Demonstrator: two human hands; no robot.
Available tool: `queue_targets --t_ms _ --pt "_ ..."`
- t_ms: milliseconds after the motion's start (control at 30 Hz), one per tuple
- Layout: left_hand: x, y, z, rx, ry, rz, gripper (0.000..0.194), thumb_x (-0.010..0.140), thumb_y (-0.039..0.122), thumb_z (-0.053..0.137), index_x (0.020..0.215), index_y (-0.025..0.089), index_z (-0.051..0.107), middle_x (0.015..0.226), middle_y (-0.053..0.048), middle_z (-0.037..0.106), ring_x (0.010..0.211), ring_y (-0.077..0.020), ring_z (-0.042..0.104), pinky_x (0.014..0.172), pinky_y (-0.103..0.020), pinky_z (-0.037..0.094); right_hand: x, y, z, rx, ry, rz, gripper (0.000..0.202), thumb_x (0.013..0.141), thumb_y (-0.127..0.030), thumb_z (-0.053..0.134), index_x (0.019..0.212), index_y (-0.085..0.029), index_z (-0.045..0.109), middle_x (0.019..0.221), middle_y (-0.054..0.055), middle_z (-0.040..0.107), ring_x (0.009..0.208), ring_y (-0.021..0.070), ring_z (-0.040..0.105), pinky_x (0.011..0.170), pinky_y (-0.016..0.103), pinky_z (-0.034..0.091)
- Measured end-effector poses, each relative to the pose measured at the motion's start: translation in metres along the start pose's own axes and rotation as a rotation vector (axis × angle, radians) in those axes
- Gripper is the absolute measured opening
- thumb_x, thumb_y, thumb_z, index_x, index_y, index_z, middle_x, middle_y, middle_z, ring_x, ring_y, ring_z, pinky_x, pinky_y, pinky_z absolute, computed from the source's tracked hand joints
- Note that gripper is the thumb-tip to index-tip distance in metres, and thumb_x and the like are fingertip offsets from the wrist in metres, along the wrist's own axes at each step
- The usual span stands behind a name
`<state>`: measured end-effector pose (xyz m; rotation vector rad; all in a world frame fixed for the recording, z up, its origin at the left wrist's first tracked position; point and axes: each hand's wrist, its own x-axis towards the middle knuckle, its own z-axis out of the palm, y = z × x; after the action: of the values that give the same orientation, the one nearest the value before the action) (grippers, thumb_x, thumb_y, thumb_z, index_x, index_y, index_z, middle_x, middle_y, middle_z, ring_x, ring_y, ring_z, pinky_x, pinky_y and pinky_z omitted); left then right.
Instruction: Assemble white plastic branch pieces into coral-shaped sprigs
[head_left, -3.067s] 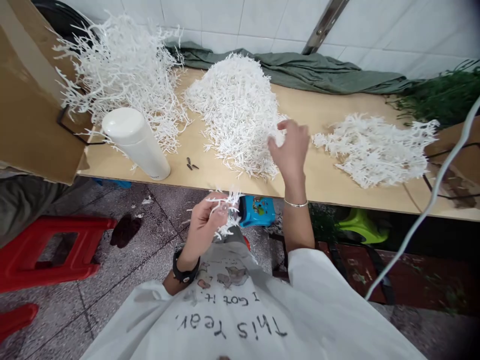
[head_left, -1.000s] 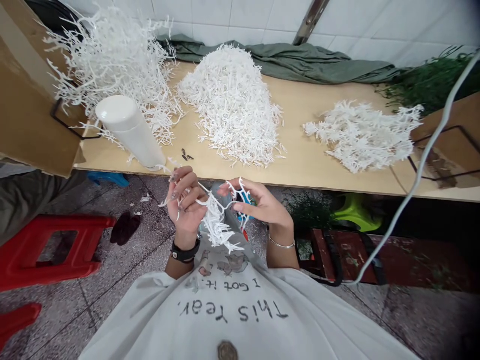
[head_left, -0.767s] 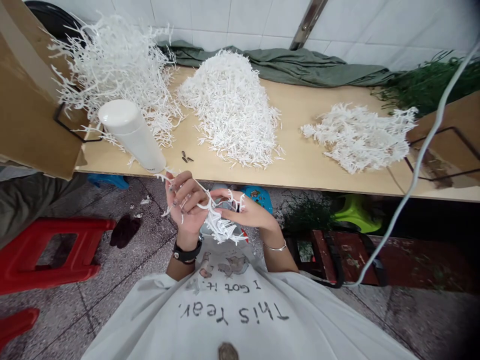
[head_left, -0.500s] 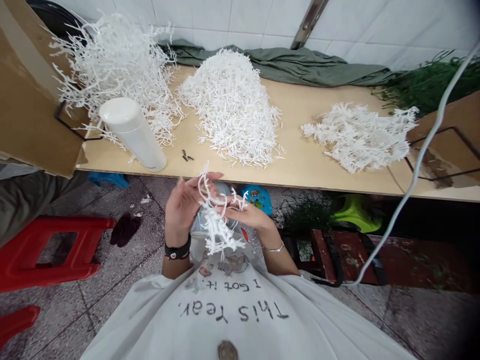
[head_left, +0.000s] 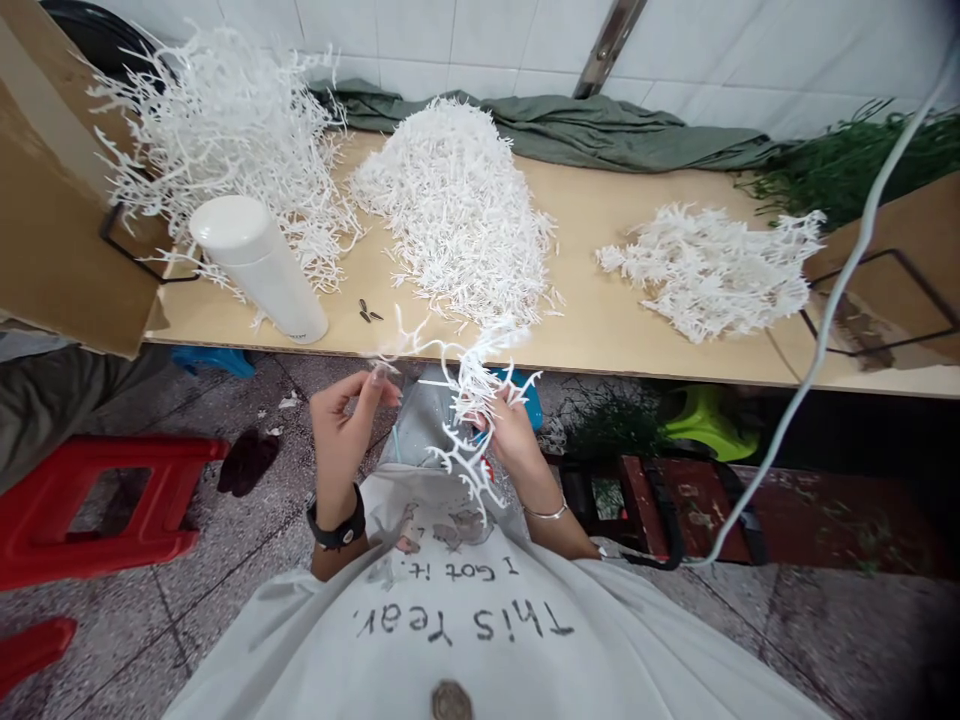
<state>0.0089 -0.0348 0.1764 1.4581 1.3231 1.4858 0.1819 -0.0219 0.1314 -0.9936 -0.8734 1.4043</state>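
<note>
My right hand is closed around a bunch of white, branching plastic-looking sprigs, some hanging down in front of my shirt. With thumb and fingers pinched, my left hand grips the end of one thin white branching sprig that stretches toward the bunch. Beyond my hands, on the table, lies a dense heap of short white pieces. A tangled pile of longer white sprigs stands at the left, and a smaller flat pile of them at the right.
A white bottle stands near the table's front edge, with a few dark seeds beside it. A grey cable hangs across the right side. Red stools are at the left; a green stool is under the table.
My hands were close together around the sprigs and have now moved apart. The left went left with one sprig end; the bunch has spread out in my right hand.
</note>
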Motion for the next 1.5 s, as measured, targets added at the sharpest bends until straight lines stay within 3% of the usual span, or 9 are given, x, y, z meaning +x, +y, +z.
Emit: queue_targets --t_ms 133,233,500,667,867,1000,1133,1267,1500 --pt "-0.011 0.019 0.007 -0.017 -0.025 0.178 0.016 0.083 0.027 0.062 0.095 0.019 0.068 0.086 -0.003 0.068 0.076 -0.0150 0.060 0.071 -0.027 0.045 -0.007 -0.002 0.005 -0.167 0.067 -0.147 0.052 0.079 -0.058 0.056 0.050 -0.017 0.043 0.043 -0.003 0.037 0.040 0.0062 0.029 0.042 0.024 0.022" --pt "-0.008 0.017 0.016 0.106 -0.171 0.282 0.044 0.073 0.027 0.072 0.116 0.021 0.061 0.116 -0.008 0.063 0.106 -0.0213 0.055 0.089 -0.033 0.044 -0.013 -0.008 0.009 -0.319 0.003 -0.250 0.056 0.083 -0.059 0.049 0.047 -0.017 0.040 0.043 -0.002 0.038 0.042 0.0068 0.030 0.044 0.024 0.024" --pt "0.000 -0.016 0.038 -0.502 -0.061 -0.249 0.025 0.075 0.041 0.069 0.067 0.017 0.066 0.069 0.000 0.062 0.065 -0.0107 0.056 0.063 -0.022 0.046 -0.014 -0.007 0.008 -0.175 -0.073 -0.083 0.061 0.083 -0.060 0.051 0.041 -0.017 0.040 0.037 -0.003 0.031 0.037 0.0056 0.026 0.042 0.024 0.018" --pt "0.005 -0.008 0.031 -0.769 -0.025 -0.257 0.020 0.077 0.037 0.067 0.071 0.017 0.067 0.065 -0.001 0.060 0.066 -0.0112 0.058 0.074 -0.024 0.049 -0.008 0.001 -0.002 0.082 -0.249 0.111 0.059 0.076 -0.064 0.058 0.043 -0.017 0.043 0.033 -0.006 0.022 0.035 0.0061 0.027 0.043 0.023 0.022" --pt "0.003 -0.010 0.030 -0.636 -0.017 -0.272 0.028 0.077 0.044 0.065 0.073 0.016 0.067 0.077 -0.004 0.064 0.075 -0.0142 0.061 0.072 -0.025 0.050 -0.009 0.011 -0.016 -0.268 -0.438 0.200 0.046 0.074 -0.056 0.064 0.058 -0.014 0.055 0.045 -0.003 0.045 0.043 0.0057 0.038 0.046 0.021 0.028" --pt "0.004 -0.011 0.033 -0.557 -0.005 -0.337 0.035 0.078 0.050 0.063 0.071 0.016 0.067 0.069 -0.004 0.063 0.066 -0.0121 0.059 0.066 -0.024 0.048 0.000 0.003 -0.030 -0.437 -0.545 -0.038 0.055 0.066 -0.049 0.075 0.108 -0.016 0.060 0.095 0.008 0.065 0.089 0.0172 0.061 0.079 0.030 0.047" --pt "0.006 -0.016 0.035 -0.562 0.060 -0.321 0.025 0.075 0.043 0.069 0.069 0.018 0.067 0.068 -0.001 0.064 0.066 -0.0099 0.058 0.064 -0.021 0.047 0.012 -0.025 -0.042 -0.240 -0.295 -0.494 0.080 0.066 -0.072 0.060 0.129 -0.026 0.044 0.132 0.012 0.048 0.123 0.0251 0.048 0.098 0.042 0.043" --pt "0.007 -0.020 0.036 -0.447 0.085 -0.265 0.023 0.071 0.040 0.073 0.073 0.017 0.069 0.075 -0.002 0.066 0.068 -0.0102 0.056 0.061 -0.020 0.045 0.005 -0.060 -0.034 -0.267 -0.055 -0.838 0.048 0.082 -0.067 0.045 0.101 -0.025 0.059 0.097 0.006 0.059 0.094 0.0188 0.058 0.084 0.036 0.047" --pt "0.001 -0.010 0.041 -0.268 0.066 -0.185 0.033 0.073 0.036 0.071 0.057 0.013 0.054 0.053 0.004 0.039 0.053 -0.0060 0.032 0.050 -0.021 0.026 -0.012 -0.059 0.015 -1.034 -0.340 -0.698 0.044 0.076 -0.057 0.063 0.082 -0.016 0.051 0.073 0.002 0.055 0.066 0.0123 0.048 0.064 0.026 0.038"
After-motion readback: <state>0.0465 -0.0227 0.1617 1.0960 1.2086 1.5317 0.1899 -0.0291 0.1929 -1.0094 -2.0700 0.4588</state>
